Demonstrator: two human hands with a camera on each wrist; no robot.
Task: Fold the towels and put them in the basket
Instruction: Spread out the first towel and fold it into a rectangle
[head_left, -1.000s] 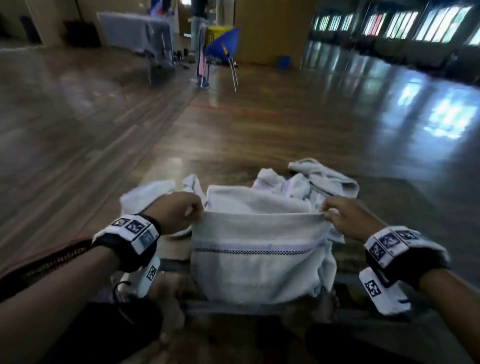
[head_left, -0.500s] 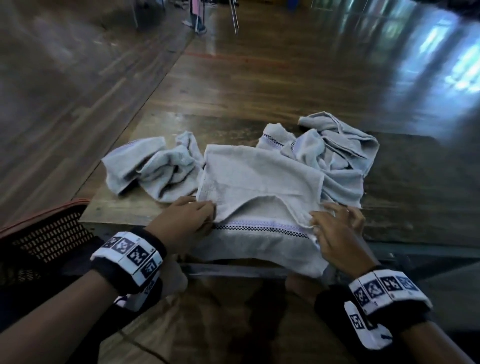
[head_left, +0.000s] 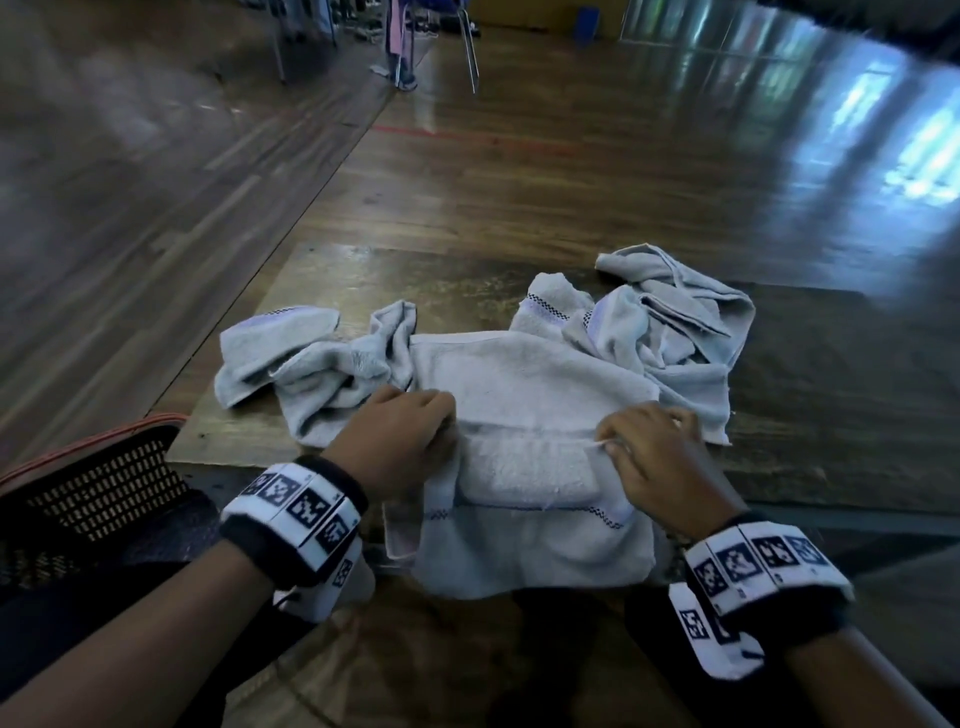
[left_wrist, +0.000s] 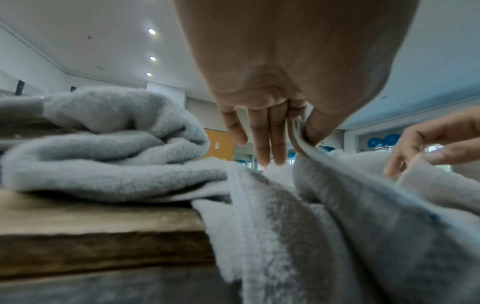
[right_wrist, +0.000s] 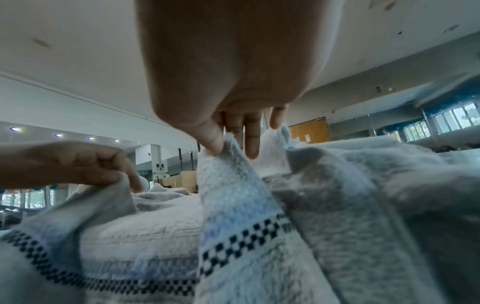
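- Left hand fingers pinch towel edge, lower centre frame
- Right hand thumb and finger pinch same edge
- Towel overhangs worktop front
- Crumpled towels behind
- Basket lower left

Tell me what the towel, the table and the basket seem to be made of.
The towel looks like pale grey cotton terry: fuzzy looped pile, woven checkered stripe. The table appears to be wood, worn and slightly glossy, with visible grain. The basket looks like dark plastic mesh with a reddish rim, though that is less certain.
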